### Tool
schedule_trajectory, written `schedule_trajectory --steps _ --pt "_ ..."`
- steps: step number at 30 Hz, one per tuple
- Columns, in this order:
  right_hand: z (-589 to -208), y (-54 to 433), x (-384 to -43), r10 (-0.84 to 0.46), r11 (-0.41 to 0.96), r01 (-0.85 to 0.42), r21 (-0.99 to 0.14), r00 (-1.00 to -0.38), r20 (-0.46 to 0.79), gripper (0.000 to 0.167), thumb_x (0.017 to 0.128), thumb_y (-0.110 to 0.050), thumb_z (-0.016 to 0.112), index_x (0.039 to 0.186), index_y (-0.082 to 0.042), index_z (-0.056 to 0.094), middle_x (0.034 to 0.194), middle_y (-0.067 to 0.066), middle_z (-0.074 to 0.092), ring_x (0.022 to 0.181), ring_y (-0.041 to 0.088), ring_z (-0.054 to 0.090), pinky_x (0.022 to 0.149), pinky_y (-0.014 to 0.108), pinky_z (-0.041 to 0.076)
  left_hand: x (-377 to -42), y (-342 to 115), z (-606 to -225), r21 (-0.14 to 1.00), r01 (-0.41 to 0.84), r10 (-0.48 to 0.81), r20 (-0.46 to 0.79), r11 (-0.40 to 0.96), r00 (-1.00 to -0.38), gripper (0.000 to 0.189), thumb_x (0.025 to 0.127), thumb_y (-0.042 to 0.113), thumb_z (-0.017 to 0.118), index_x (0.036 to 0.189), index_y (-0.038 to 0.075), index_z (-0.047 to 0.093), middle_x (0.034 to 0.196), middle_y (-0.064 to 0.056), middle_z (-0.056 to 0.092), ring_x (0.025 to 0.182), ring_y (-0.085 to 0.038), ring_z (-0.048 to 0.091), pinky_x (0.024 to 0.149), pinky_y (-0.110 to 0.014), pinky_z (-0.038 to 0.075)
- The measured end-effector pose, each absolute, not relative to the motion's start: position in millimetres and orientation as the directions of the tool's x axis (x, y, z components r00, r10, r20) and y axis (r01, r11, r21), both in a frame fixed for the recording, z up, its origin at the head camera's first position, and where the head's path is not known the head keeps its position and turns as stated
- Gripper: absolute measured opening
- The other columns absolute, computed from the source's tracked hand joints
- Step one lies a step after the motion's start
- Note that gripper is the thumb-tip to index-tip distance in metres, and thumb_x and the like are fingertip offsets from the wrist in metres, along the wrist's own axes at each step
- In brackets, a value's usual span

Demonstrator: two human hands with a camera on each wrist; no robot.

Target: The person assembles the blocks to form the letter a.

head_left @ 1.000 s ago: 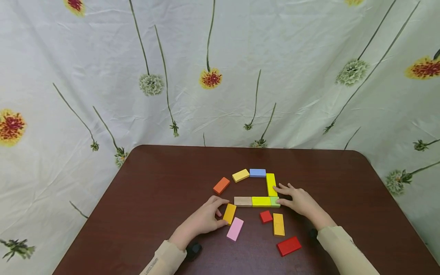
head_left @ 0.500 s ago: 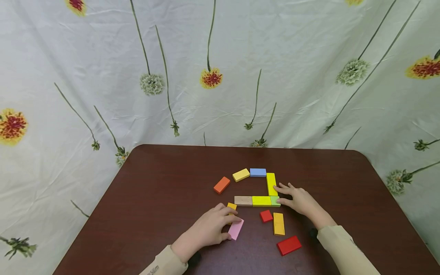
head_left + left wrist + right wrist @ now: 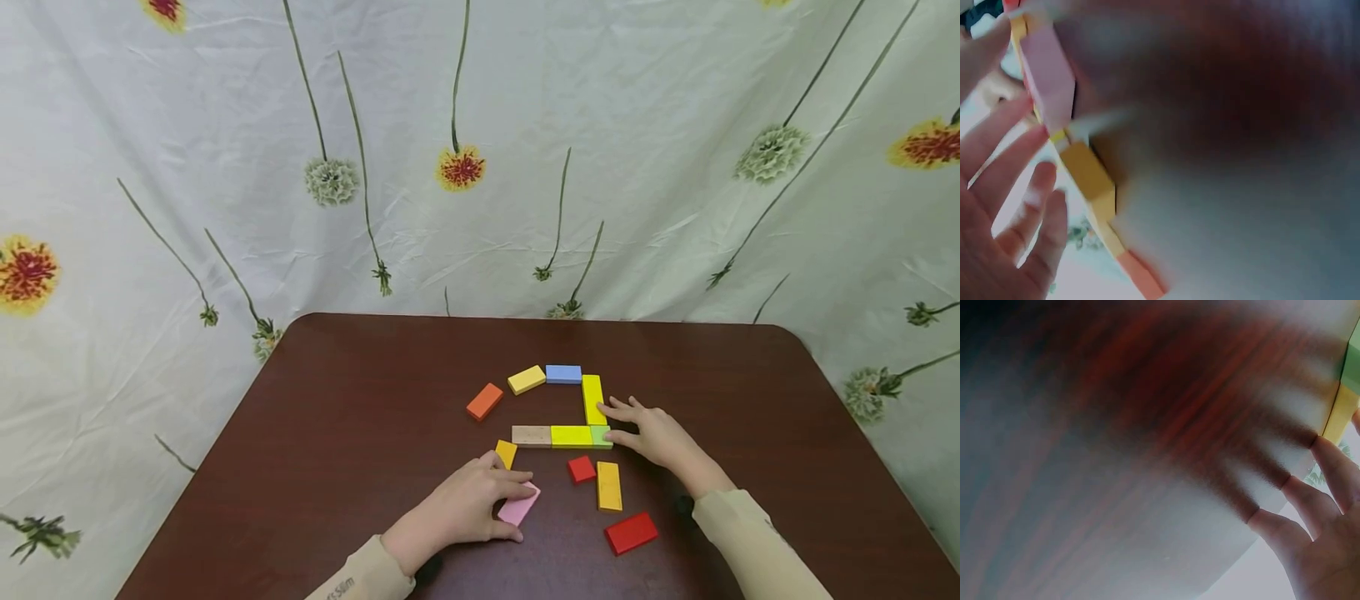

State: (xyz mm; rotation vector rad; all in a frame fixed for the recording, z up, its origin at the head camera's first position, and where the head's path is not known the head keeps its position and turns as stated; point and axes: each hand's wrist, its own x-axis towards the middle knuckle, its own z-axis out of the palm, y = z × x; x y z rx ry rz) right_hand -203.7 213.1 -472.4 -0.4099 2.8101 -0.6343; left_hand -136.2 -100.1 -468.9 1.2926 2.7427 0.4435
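On the dark brown table, my left hand (image 3: 471, 502) holds a pink block (image 3: 517, 507) between thumb and fingers; the fingers overlap its far end. In the left wrist view, fingertips lie along the side of the pink block (image 3: 1050, 78). An orange-yellow block (image 3: 507, 452) is partly hidden behind this hand. My right hand (image 3: 660, 437) rests with spread, fairly straight fingers at the right side of an upright-running yellow block (image 3: 592, 400) and a small light green block (image 3: 601, 437). A second yellow block (image 3: 572, 437) and a beige block (image 3: 531, 436) continue the row leftward.
Beyond the row lie a blue block (image 3: 563, 374), a pale yellow block (image 3: 527, 380) and an orange block (image 3: 484, 402). Nearer are a small red block (image 3: 581, 469), another orange-yellow block (image 3: 609, 487) and a larger red block (image 3: 631, 533). A flowered cloth (image 3: 645, 167) hangs behind the table.
My left hand has left the orange-yellow block, come nearer to me and to the right, and taken the pink block, which has shifted slightly right. The right hand has stayed put.
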Motion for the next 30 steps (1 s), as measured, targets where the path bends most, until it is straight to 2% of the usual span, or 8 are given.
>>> schedule_trajectory --steps 3,6,11,17,24,30 --pt "-472 213 -204 -0.318 0.867 -0.216 -0.449 -0.934 -0.165 0.061 0.089 -0.038 0.069 0.144 -0.016 0.052 0.148 0.018 0.048 0.139 0.049 0.036 0.101 0.065 0.042 -131 -95 -470 0.243 0.776 0.782 0.097 0.582 -0.616 0.05 0.075 0.039 0.085 0.12 0.022 0.072 0.128 0.005 0.068 0.09 -0.007 0.052 0.073 -0.013 0.041" --pt "-473 213 -204 -0.321 0.866 -0.216 -0.451 -0.932 -0.168 0.062 0.089 -0.037 0.069 0.144 -0.016 0.051 0.148 0.018 0.047 0.139 0.048 0.036 0.102 0.065 0.041 -126 -92 -469 0.212 0.798 0.799 0.105 0.563 -0.592 0.044 0.076 0.031 0.085 0.118 0.022 0.073 0.128 0.005 0.068 0.094 -0.008 0.057 0.078 -0.014 0.045" --pt "-473 213 -204 -0.318 0.869 -0.215 -0.445 -0.933 -0.171 0.062 0.089 -0.038 0.069 0.144 -0.016 0.051 0.148 0.018 0.048 0.139 0.048 0.036 0.102 0.064 0.042 -120 -94 -469 0.242 0.794 0.802 0.091 0.557 -0.591 0.039 0.079 0.011 0.082 0.115 0.021 0.073 0.124 0.006 0.068 0.104 -0.009 0.06 0.085 -0.018 0.052" --pt "-471 213 -206 -0.312 0.874 -0.212 -0.437 -0.935 -0.172 0.063 0.089 -0.039 0.069 0.144 -0.015 0.051 0.148 0.019 0.047 0.14 0.048 0.036 0.102 0.065 0.042 -120 -105 -474 0.266 0.81 0.802 0.166 0.523 -0.573 0.036 0.079 -0.004 0.074 0.106 0.019 0.074 0.11 0.008 0.069 0.103 -0.009 0.063 0.091 -0.02 0.051" --pt "-470 213 -205 -0.31 0.874 -0.21 -0.439 -0.936 -0.169 0.062 0.09 -0.037 0.069 0.144 -0.015 0.051 0.148 0.02 0.047 0.139 0.049 0.035 0.101 0.065 0.042 -128 -109 -473 0.259 0.844 0.815 0.241 0.469 -0.527 0.023 0.083 -0.001 0.073 0.094 0.018 0.078 0.102 0.01 0.074 0.096 -0.006 0.066 0.091 -0.019 0.05" --pt "-473 214 -204 -0.314 0.875 -0.212 -0.436 -0.933 -0.175 0.063 0.09 -0.038 0.069 0.145 -0.015 0.05 0.148 0.02 0.047 0.139 0.049 0.035 0.101 0.064 0.042 -129 -109 -474 0.228 0.863 0.827 0.257 0.452 -0.501 0.02 0.084 0.001 0.073 0.09 0.02 0.078 0.099 0.012 0.074 0.093 -0.003 0.066 0.089 -0.018 0.05"
